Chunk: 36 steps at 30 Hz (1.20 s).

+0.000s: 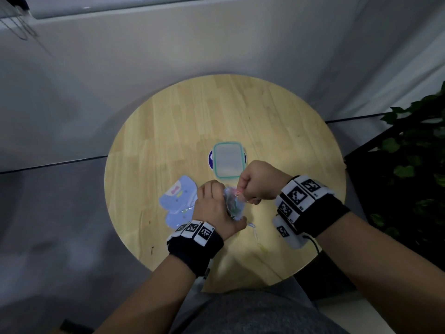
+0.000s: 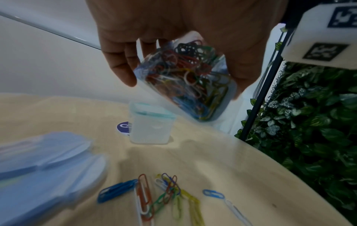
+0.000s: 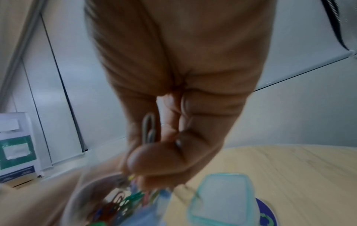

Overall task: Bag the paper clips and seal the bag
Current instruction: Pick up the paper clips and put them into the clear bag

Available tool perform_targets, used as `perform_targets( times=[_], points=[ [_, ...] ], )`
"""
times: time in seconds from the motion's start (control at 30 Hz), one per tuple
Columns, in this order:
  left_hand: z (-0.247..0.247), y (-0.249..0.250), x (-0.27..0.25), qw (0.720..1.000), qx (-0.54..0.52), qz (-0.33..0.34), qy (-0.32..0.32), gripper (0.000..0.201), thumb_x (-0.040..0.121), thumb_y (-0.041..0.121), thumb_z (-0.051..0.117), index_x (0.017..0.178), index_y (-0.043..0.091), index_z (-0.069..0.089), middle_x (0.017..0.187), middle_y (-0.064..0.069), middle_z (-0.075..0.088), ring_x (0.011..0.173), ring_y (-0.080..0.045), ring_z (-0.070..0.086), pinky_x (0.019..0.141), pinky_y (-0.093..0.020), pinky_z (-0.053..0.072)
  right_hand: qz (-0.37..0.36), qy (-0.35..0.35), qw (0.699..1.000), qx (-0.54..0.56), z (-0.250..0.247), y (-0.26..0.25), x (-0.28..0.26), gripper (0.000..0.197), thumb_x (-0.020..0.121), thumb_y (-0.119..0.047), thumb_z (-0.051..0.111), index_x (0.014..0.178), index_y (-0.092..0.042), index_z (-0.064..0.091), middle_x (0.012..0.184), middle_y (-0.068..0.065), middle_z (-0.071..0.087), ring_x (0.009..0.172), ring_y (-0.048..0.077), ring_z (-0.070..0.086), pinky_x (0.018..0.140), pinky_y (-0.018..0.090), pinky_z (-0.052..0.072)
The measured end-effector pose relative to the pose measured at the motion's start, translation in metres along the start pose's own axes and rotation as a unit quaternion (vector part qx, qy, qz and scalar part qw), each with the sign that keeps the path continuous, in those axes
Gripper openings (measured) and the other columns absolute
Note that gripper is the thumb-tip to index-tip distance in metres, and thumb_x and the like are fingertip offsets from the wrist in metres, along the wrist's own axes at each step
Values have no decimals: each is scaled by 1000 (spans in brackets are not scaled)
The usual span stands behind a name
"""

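Note:
My left hand (image 1: 213,208) grips a small clear bag (image 1: 234,204) stuffed with coloured paper clips (image 2: 185,73), held above the round wooden table (image 1: 173,121). The bag's mouth faces up toward my right hand (image 1: 258,182). That hand pinches a few paper clips (image 3: 148,130) between thumb and fingers right over the bag's opening (image 3: 108,188). Several loose paper clips (image 2: 164,194) lie on the table under the bag, near the front edge (image 1: 255,233).
A clear box with a teal-rimmed lid (image 1: 227,160) stands on a blue round sticker just beyond my hands. A stack of blue bags (image 1: 177,201) lies to the left. A dark shelf with green plants (image 1: 414,150) borders the table's right side.

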<state>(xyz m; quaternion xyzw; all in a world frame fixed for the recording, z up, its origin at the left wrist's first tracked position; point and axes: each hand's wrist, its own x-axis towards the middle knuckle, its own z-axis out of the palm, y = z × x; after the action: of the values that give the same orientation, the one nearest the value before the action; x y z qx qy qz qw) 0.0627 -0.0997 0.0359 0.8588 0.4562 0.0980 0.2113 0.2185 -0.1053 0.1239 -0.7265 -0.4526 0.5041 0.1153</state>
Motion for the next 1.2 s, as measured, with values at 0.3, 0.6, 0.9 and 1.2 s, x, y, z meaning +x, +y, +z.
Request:
perform_targets(
  times=[0.3, 0.6, 0.9, 1.2],
  points=[
    [0, 1, 0, 997, -54, -55, 21, 77, 43, 49, 68, 99, 5, 41, 96, -3, 37, 94, -26, 39, 77, -27, 29, -38, 97, 986, 127, 15, 0, -7, 15, 76, 5, 58, 75, -3, 71, 69, 19, 71, 61, 28, 69, 64, 34, 60],
    [-1, 9, 5, 993, -85, -25, 80, 78, 41, 46, 75, 99, 12, 36, 97, -5, 41, 92, -21, 34, 80, -32, 38, 1, 100, 979, 178, 11, 23, -6, 27, 71, -8, 74, 97, -7, 65, 76, 8, 62, 64, 20, 61, 55, 30, 54],
    [2, 6, 3, 994, -80, -13, 77, 72, 44, 41, 75, 98, 15, 35, 96, -9, 45, 92, -21, 35, 73, -36, 44, 22, 117, 981, 152, 26, 18, -1, 35, 68, -33, 77, 92, -15, 60, 74, 5, 63, 57, 19, 59, 56, 31, 52],
    [3, 1, 5, 995, -63, -18, 77, 70, 45, 48, 71, 94, 16, 34, 91, -8, 46, 88, -24, 40, 76, -34, 38, 76, -29, 964, 253, 15, 30, -18, 51, 76, 2, 67, 119, -16, 47, 84, 11, 68, 78, 19, 65, 72, 29, 55]
  ],
)
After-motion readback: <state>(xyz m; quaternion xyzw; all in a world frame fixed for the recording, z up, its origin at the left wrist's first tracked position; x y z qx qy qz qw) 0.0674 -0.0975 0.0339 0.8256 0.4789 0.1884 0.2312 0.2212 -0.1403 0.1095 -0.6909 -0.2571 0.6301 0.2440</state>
